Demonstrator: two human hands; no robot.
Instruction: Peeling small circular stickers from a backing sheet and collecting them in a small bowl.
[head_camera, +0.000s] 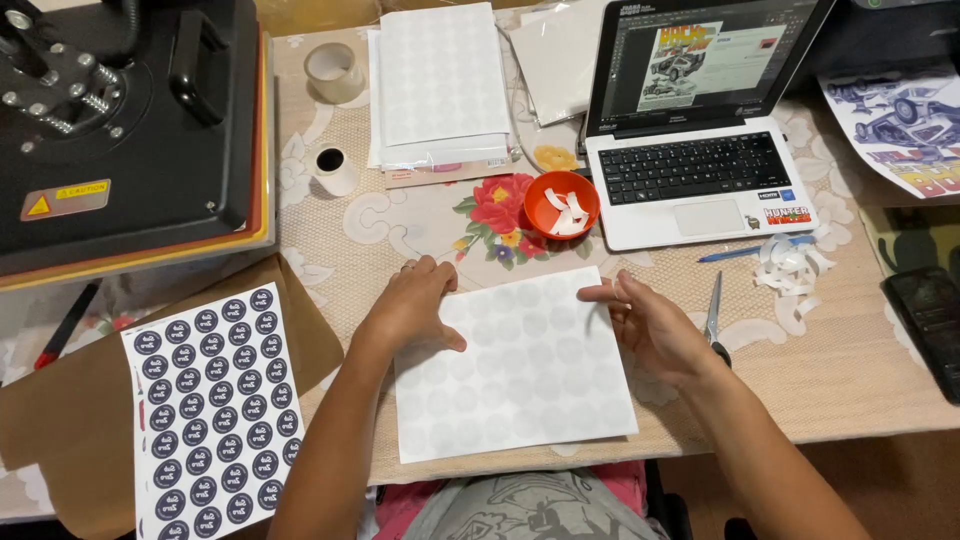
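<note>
White paper sheet (520, 365) lies slightly tilted, long axis running away from the table edge. Left hand (412, 305) presses its corner flat; right hand (650, 325) hovers open, scissors (714, 318) just beside.

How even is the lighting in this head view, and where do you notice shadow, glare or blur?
Head view: soft, even light; faint shadow under the left hand on the white sheet; right hand fingertips slightly blurred; laptop screen bright yet readable; edges bend mildly.

My arms are bare, no sleeves. A ring (407, 266) sits on my left hand (412, 305). My shirt (520, 505) is grey with a print.
</note>
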